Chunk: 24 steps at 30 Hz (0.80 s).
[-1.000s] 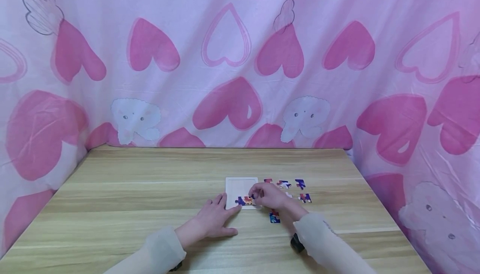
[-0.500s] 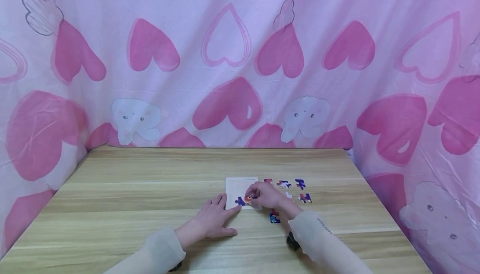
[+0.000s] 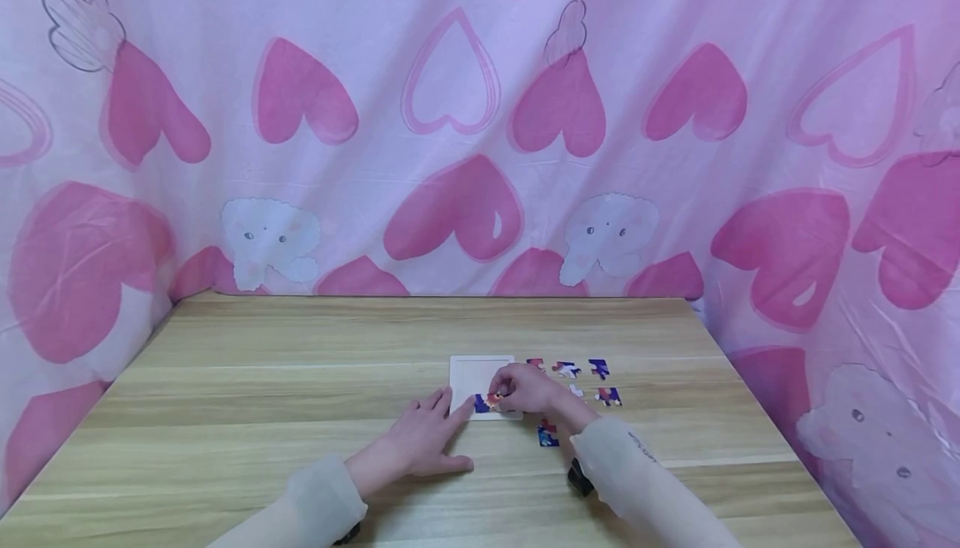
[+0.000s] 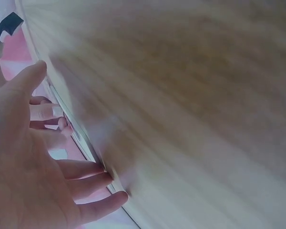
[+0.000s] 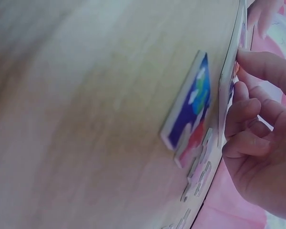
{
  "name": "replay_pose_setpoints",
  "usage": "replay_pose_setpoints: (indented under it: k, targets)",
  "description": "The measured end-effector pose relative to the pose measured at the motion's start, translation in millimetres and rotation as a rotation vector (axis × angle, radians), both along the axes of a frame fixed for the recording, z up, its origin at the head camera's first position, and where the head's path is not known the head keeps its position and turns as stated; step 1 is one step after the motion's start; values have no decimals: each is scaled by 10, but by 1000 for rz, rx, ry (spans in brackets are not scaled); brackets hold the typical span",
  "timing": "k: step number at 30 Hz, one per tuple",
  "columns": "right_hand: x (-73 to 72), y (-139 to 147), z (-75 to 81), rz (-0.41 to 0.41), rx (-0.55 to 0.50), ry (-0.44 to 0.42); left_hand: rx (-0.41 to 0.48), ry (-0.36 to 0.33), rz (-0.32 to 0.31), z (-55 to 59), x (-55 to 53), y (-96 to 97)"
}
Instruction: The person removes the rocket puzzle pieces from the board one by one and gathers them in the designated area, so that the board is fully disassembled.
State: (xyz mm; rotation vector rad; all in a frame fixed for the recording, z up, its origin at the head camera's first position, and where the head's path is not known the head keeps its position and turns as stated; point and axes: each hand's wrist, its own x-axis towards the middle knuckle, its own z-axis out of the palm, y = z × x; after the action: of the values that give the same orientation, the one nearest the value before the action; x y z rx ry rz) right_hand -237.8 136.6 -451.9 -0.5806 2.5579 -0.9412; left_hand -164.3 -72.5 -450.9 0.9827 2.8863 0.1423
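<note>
A white square puzzle tray (image 3: pixel 467 371) lies on the wooden table, with purple and orange jigsaw puzzle pieces (image 3: pixel 481 404) along its near edge. My left hand (image 3: pixel 426 438) rests at the tray's left side, fingers extended, its index fingertip touching the purple end of the pieces. With curled fingers my right hand (image 3: pixel 527 388) pinches a jigsaw puzzle piece (image 3: pixel 493 399) at the tray's lower right; the fingers hide much of it. In the right wrist view, thumb and index finger meet at the tray's edge (image 5: pixel 225 95).
Several loose puzzle pieces lie right of the tray, among them a blue and red one (image 3: pixel 548 434) near the right forearm and a purple one (image 3: pixel 598 368) farther back. Wood-grain table (image 3: pixel 262 381) surrounds them. A pink heart-print curtain (image 3: pixel 450 198) hangs behind.
My right hand has shifted slightly left over the tray with the piece. The left index finger has moved onto the purple piece's left end, covering its knob.
</note>
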Motion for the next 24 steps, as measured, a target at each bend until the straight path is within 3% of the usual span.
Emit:
replay_pose_setpoints:
  k: [11,24]
  targets:
    - [15,-6,-1,-8,-31,-14,-16,66,14,-28,-15,-17]
    - [5,-1,-3,38,-1,24,-10,61,16,-4,-7,0]
